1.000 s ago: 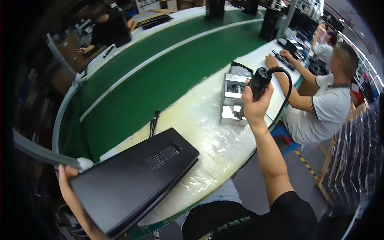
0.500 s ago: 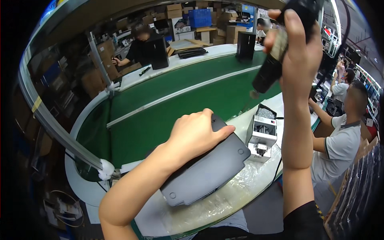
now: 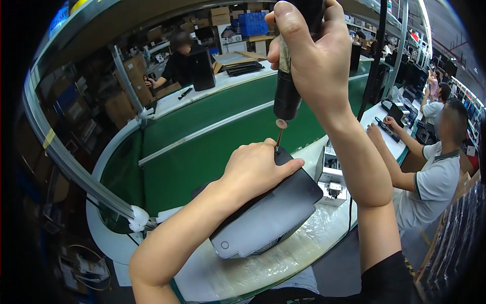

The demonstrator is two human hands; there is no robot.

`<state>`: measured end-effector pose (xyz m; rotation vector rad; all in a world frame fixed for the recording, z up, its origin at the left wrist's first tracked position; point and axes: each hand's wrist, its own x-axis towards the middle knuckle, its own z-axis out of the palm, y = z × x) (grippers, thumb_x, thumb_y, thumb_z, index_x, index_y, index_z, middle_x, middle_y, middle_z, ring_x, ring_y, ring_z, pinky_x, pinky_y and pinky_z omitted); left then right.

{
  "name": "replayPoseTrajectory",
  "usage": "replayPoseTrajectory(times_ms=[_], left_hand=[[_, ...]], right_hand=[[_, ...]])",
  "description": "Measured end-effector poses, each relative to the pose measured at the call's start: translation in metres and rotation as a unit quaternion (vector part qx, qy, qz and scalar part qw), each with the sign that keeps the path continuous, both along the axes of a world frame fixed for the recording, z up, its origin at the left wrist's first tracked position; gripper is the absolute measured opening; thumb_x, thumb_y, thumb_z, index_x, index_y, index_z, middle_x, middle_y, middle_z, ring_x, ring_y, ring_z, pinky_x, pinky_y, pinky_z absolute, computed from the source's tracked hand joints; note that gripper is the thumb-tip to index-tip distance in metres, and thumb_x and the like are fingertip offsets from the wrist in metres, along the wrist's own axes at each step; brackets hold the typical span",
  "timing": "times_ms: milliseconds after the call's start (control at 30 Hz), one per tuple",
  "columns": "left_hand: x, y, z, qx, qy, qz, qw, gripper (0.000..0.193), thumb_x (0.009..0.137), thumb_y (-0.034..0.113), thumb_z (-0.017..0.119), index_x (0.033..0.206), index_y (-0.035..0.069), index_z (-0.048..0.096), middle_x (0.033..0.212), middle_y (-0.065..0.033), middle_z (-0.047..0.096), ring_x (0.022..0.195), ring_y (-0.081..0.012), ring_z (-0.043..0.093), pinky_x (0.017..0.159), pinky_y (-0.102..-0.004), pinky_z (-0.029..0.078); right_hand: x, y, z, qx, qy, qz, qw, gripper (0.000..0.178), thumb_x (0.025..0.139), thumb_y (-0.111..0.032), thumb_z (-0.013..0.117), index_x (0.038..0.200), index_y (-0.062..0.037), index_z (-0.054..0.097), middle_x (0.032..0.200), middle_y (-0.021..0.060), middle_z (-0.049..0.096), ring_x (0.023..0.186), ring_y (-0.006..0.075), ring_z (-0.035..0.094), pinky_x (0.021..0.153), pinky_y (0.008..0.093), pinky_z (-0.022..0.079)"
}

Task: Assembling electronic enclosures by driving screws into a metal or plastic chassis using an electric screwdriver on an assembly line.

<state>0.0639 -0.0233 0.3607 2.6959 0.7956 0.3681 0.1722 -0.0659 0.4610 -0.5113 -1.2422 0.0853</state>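
A dark grey, flat-sided casing [image 3: 273,210] lies tilted on the plastic-covered near side of the bench. My left hand [image 3: 253,167] is closed over its far edge, the thumb lying across the top face. High above it, my right hand [image 3: 321,68] grips a black electric screwdriver [image 3: 287,96] held nearly upright. The thin bit points down to the casing's far corner, just beyond my left fingers, and appears to meet a hole there. Right of the casing stands a small white screw feeder [image 3: 331,190], partly covered by my right forearm.
A green conveyor belt [image 3: 202,149] curves along beyond the bench. A metal post [image 3: 86,172] rises at the left. Across the belt, a person in black stands near a black box [image 3: 200,71]. At the right, a co-worker in a grey shirt [image 3: 430,185] handles a dark part.
My right hand has brought the screwdriver left and turned it upright, its bit down at the casing's far corner. My left hand keeps its grip, and the casing has shifted slightly.
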Motion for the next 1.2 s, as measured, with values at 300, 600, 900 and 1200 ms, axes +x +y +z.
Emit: replayPoseTrajectory(times_ms=[300,600,900,1200], left_hand=[[0.003,0.002,-0.002,-0.001,-0.010,-0.001,1.000,0.067,0.081,0.057,0.063,0.090,-0.010,0.061,0.083,-0.0278,0.066,0.082,-0.0392,0.066,0.078,-0.0432,0.052],[0.003,0.001,-0.002,-0.023,-0.007,0.008,1.000,0.063,0.081,0.054,0.065,0.088,-0.008,0.062,0.080,-0.0260,0.066,0.078,-0.0381,0.067,0.075,-0.0418,0.052],[0.004,-0.004,0.000,-0.010,0.007,0.006,1.000,0.064,0.081,0.053,0.064,0.092,-0.009,0.063,0.084,-0.0255,0.067,0.081,-0.0380,0.067,0.078,-0.0423,0.052],[-0.016,0.006,0.002,-0.049,0.010,-0.057,0.997,0.059,0.090,0.047,0.056,0.110,-0.009,0.061,0.092,-0.0234,0.067,0.091,-0.0325,0.066,0.085,-0.0378,0.050]], right_hand=[[0.003,-0.001,0.002,-0.008,-0.003,-0.017,1.000,0.037,0.092,-0.016,0.063,0.115,0.0033,0.041,0.073,0.0027,0.055,0.050,0.0065,0.054,0.045,0.0194,0.044],[0.006,0.007,-0.011,-0.062,0.021,-0.003,0.998,0.037,0.091,-0.017,0.066,0.114,0.0008,0.043,0.076,0.0015,0.056,0.054,0.0046,0.053,0.047,0.0184,0.044],[0.010,0.022,-0.020,-0.038,-0.016,0.032,0.999,0.045,0.090,-0.015,0.066,0.122,0.0040,0.041,0.078,0.0035,0.059,0.056,0.0052,0.054,0.049,0.0188,0.044],[0.013,0.004,-0.015,0.052,0.014,-0.023,0.998,0.039,0.088,-0.020,0.067,0.114,0.0039,0.050,0.078,0.0064,0.062,0.054,0.0097,0.058,0.048,0.0231,0.049]])
